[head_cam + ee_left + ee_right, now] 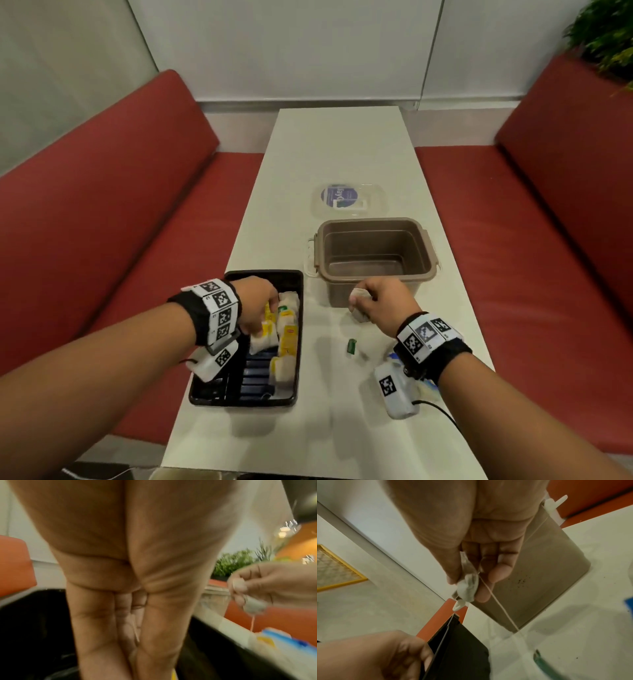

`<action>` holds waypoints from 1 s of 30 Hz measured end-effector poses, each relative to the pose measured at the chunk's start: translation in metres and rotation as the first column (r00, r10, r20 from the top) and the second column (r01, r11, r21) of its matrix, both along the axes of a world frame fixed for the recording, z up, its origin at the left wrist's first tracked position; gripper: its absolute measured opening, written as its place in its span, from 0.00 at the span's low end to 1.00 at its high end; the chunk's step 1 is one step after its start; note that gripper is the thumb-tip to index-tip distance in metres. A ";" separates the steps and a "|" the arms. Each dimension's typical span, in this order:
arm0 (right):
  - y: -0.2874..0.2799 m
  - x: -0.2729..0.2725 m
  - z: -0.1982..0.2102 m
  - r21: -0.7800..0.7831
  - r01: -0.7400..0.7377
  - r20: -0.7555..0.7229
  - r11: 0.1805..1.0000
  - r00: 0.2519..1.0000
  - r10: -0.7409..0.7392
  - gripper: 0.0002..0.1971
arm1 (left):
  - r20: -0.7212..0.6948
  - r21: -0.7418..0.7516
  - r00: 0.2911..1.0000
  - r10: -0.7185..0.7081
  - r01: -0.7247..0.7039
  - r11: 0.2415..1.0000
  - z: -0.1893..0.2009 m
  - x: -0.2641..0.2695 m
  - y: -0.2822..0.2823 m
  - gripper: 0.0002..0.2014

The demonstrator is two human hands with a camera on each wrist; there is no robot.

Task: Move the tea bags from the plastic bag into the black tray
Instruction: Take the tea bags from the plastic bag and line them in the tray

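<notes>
At a white booth table (pixel 342 144) between red benches (pixel 102 205), we are reaching our left hand (pixel 255 305) down into the black tray (pixel 298 342), fingers (pixel 92 622) pointing in among the yellow-tagged tea bags (pixel 286 329) lying there; whether those fingers are pinching one we cannot tell. Just right of the tray, our right hand (pixel 383 301) is pinching a crumpled tea bag (pixel 468 588) above the tabletop, its string (pixel 501 608) trailing down toward a green tag (pixel 351 345). Under our right wrist, the plastic bag (pixel 283 642) is lying, mostly hidden. Behind that hand, a brown tub (pixel 373 253) is standing open, its clear lid (pixel 349 200) lying beyond.
</notes>
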State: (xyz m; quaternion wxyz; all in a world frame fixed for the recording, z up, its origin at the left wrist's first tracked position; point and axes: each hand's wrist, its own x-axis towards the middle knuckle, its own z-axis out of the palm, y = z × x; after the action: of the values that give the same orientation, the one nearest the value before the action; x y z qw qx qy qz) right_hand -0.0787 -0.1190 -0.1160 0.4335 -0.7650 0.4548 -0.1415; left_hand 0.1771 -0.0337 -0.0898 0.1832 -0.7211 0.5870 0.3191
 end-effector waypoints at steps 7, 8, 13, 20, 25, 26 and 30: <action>0.015 0.023 0.001 0.039 0.047 0.033 0.998 0.998 -0.049 0.12 | 0.070 0.108 0.974 -0.216 0.208 0.972 -0.037 0.000 -0.010 0.15; 0.017 0.024 0.001 0.051 0.049 0.049 0.997 0.997 -0.051 0.12 | 0.094 0.120 0.965 -0.246 0.235 0.965 -0.041 -0.001 -0.013 0.14; 0.024 0.029 0.007 0.022 0.040 0.089 0.999 0.995 -0.042 0.07 | 0.234 0.129 0.908 -0.348 0.326 0.936 -0.055 -0.001 -0.023 0.17; 0.030 0.042 0.025 0.077 0.051 0.199 0.996 0.978 -0.065 0.03 | 0.294 0.102 0.889 -0.352 0.337 0.936 -0.046 0.002 -0.030 0.16; 0.031 0.060 0.037 0.212 0.084 0.387 0.974 0.908 -0.162 0.09 | -0.127 -0.204 0.968 -0.215 0.186 0.961 0.015 0.022 -0.033 0.20; 0.031 0.063 0.040 0.216 0.078 0.400 0.973 0.902 -0.161 0.08 | -0.287 -0.257 0.941 -0.182 0.108 0.960 0.032 0.023 -0.030 0.20; 0.036 0.079 0.057 0.191 0.032 0.422 0.981 0.900 -0.111 0.11 | -0.527 -0.447 0.833 -0.166 -0.106 0.888 0.079 0.022 -0.017 0.15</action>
State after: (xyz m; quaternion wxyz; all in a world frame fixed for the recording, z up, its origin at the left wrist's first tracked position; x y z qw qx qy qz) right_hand 0.0001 -0.0835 -0.0594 0.5849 -0.6553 0.3864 -0.2814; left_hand 0.1995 -0.0510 -0.0103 -0.1640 -0.6108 0.6846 0.3625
